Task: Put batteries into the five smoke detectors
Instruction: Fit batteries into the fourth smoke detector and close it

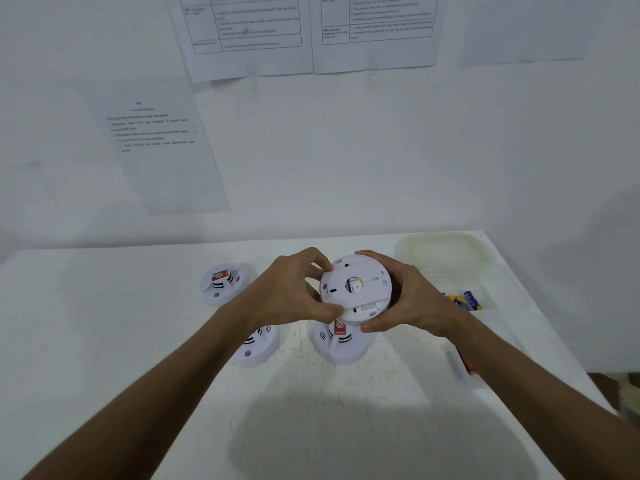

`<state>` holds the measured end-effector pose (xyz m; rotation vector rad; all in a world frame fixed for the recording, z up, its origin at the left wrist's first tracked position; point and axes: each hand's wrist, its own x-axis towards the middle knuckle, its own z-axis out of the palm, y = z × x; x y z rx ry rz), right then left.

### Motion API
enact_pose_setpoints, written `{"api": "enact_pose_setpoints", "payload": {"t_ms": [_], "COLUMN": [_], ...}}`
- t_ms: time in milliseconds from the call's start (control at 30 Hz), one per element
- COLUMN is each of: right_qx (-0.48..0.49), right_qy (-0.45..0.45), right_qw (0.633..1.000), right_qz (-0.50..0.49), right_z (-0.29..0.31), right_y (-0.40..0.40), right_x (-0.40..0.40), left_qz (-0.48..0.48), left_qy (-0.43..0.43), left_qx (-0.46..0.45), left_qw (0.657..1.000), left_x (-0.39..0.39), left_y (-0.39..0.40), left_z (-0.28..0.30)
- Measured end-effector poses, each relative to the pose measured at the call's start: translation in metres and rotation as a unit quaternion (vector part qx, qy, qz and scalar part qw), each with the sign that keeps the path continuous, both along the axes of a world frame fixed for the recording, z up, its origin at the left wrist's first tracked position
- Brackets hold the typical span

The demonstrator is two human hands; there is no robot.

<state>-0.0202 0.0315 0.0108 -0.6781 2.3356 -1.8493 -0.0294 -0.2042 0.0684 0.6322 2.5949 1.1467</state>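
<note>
I hold a round white smoke detector [356, 289] above the table with its back plate facing me; a battery shows through the hole in its middle. My left hand [294, 289] grips its left rim with thumb and fingers. My right hand [401, 299] wraps round its right side. Three more white detectors lie face up on the table: one at the back left [223, 284], one under my left wrist [256, 348], one just below the held one [339, 344]. Blue and yellow batteries [465, 299] lie in a clear tray [446, 258] at the right.
The white table [329, 393] runs to a white wall with printed sheets [156, 147] taped on it. A small red and grey thing [462, 363] lies blurred beside my right forearm. The table's right edge falls off near a dark patch [613, 389].
</note>
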Motion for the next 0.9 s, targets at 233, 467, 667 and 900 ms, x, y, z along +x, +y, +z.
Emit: {"api": "enact_pose_setpoints", "payload": {"t_ms": [233, 467, 667, 900], "right_qx": [0.010, -0.014, -0.014, -0.013], "right_qy": [0.014, 0.072, 0.047, 0.042], "right_qw": [0.999, 0.994, 0.995, 0.995], "right_qz": [-0.035, -0.085, -0.082, -0.085], "right_z": [-0.004, -0.005, -0.006, -0.013], "right_y": [-0.014, -0.018, -0.011, -0.009], "right_x": [0.003, 0.005, 0.004, 0.001], "left_qz": [0.010, 0.044, 0.027, 0.023], "left_qy": [0.065, 0.047, -0.071, -0.078], "left_qx": [-0.042, 0.028, 0.149, 0.126], "left_qw": [0.997, 0.998, 0.986, 0.989], "left_x": [0.002, 0.004, 0.005, 0.002], "left_y": [0.007, 0.010, 0.002, 0.003], "left_z": [-0.007, -0.018, -0.019, -0.019]}}
